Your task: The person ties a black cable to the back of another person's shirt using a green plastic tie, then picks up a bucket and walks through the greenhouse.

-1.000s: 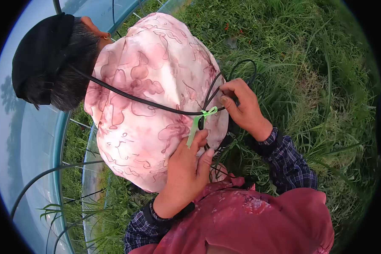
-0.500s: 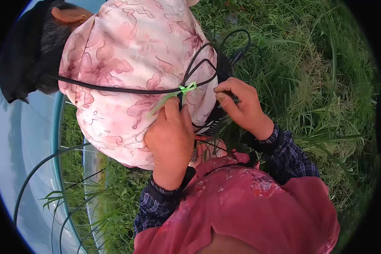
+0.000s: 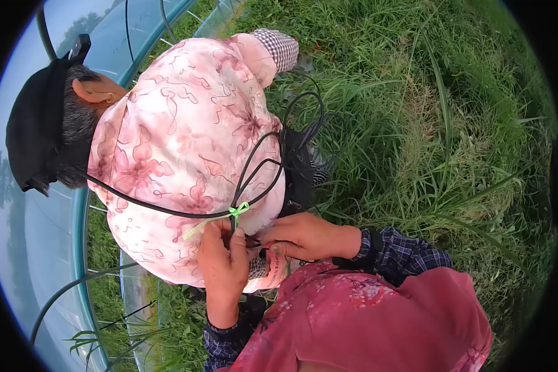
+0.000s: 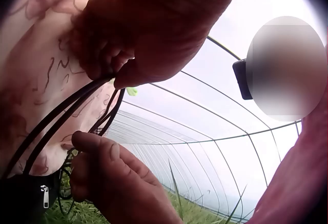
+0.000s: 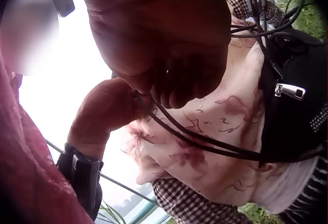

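Your right hand (image 3: 303, 235) has dropped from the upper loops to meet your left hand (image 3: 223, 260) at centre frame, just below the green tie (image 3: 238, 209). Both now pinch the black cables (image 3: 254, 173) against the other person's pink floral back (image 3: 186, 155); the bundle looks tied, and you're gathering its lower end.

We see another person's back (image 3: 186, 161) just ahead of us, with cables (image 3: 167, 209) running across it and a cable tie (image 3: 236, 211) cinched around them. Our left hand (image 3: 224, 260) sits below the tie, touching our right hand (image 3: 303, 235) beside it. A bag (image 3: 299, 177) hangs right of the back; grass (image 3: 428, 124) spreads farther right, greenhouse hoops (image 3: 80, 248) left.
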`<state>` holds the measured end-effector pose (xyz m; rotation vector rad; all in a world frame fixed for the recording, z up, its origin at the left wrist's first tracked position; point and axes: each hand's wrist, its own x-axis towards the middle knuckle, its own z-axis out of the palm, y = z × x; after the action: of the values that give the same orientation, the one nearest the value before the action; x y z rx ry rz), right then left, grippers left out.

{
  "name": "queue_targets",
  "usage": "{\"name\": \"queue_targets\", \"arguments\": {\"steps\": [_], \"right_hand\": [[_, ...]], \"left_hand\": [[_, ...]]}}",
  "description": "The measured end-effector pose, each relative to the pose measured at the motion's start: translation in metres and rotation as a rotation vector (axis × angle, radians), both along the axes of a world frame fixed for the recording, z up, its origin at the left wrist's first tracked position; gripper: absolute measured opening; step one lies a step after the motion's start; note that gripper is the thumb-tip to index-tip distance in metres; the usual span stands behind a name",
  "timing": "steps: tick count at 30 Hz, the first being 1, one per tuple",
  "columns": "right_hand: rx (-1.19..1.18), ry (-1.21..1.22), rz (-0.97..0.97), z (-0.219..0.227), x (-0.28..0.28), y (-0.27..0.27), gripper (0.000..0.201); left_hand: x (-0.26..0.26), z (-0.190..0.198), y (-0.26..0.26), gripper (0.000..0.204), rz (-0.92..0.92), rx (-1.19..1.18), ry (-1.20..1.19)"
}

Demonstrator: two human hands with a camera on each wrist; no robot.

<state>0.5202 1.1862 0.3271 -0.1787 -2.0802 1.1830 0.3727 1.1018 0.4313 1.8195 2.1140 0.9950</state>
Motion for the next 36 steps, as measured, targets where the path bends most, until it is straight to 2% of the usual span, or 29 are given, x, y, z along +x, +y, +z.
{"name": "queue_targets", "arguments": {"steps": [1,3,5,10,13,15,16,19,20,22,23,25,26,27,29,34,36], "right_hand": [[-0.024,-0.005,-0.007,-0.001,0.001,-0.001,0.017],[0.015,-0.103,0.052,0.000,0.002,-0.003,0.021],[0.009,-0.120,0.072,-0.005,0.003,-0.005,0.024],[-0.065,-0.144,0.027,-0.012,0.005,-0.009,0.025],[-0.045,-0.171,0.028,-0.015,0.007,-0.010,0.025],[0.016,-0.185,0.054,-0.019,0.014,-0.012,0.027],[0.016,-0.275,0.102,-0.021,0.018,-0.012,0.026],[-0.036,-0.422,0.188,-0.040,0.032,-0.027,0.027],[-0.041,-0.422,0.194,-0.054,0.038,-0.028,0.027],[-0.111,-0.650,0.047,-0.073,0.044,-0.030,0.027],[-0.110,-0.648,0.050,-0.078,0.043,-0.034,0.027],[-0.034,-0.423,-0.248,-0.073,0.036,-0.031,0.031],[-0.034,-0.317,-0.282,-0.064,0.027,-0.035,0.037],[-0.027,-0.312,-0.292,-0.056,0.017,-0.039,0.037],[0.069,-0.101,-0.354,-0.043,-0.004,-0.044,0.042],[0.115,-0.119,-0.381,-0.048,-0.019,-0.049,0.040],[0.063,-0.160,-0.494,-0.052,-0.015,-0.056,0.034]], "left_hand": [[0.000,0.000,0.001,0.006,0.021,0.012,-0.116],[0.000,0.001,0.000,0.004,0.009,-0.037,-0.150],[-0.002,-0.006,0.001,0.006,-0.030,0.048,-0.073],[-0.007,-0.007,0.004,0.011,-0.092,0.024,0.025],[-0.016,-0.012,0.000,0.012,-0.136,0.009,-0.005],[-0.015,-0.015,0.000,0.013,-0.073,-0.037,-0.169],[-0.015,-0.018,0.003,0.012,-0.107,0.031,-0.096],[-0.012,-0.013,-0.001,0.012,-0.093,0.017,0.038],[-0.011,-0.013,-0.004,0.011,-0.080,-0.038,-0.032],[-0.012,-0.012,-0.007,0.011,-0.081,-0.077,-0.108],[-0.013,-0.010,-0.009,0.012,-0.089,-0.109,-0.181],[-0.009,-0.006,-0.003,0.012,-0.056,-0.165,-0.262],[-0.008,-0.001,-0.004,0.013,-0.060,-0.185,-0.344],[-0.007,0.002,-0.006,0.013,-0.070,-0.203,-0.427],[-0.009,0.002,-0.006,0.012,-0.095,-0.182,-0.465],[-0.011,-0.001,-0.005,0.011,-0.139,-0.128,-0.479],[-0.011,-0.001,-0.005,0.012,-0.132,-0.131,-0.443]]}}
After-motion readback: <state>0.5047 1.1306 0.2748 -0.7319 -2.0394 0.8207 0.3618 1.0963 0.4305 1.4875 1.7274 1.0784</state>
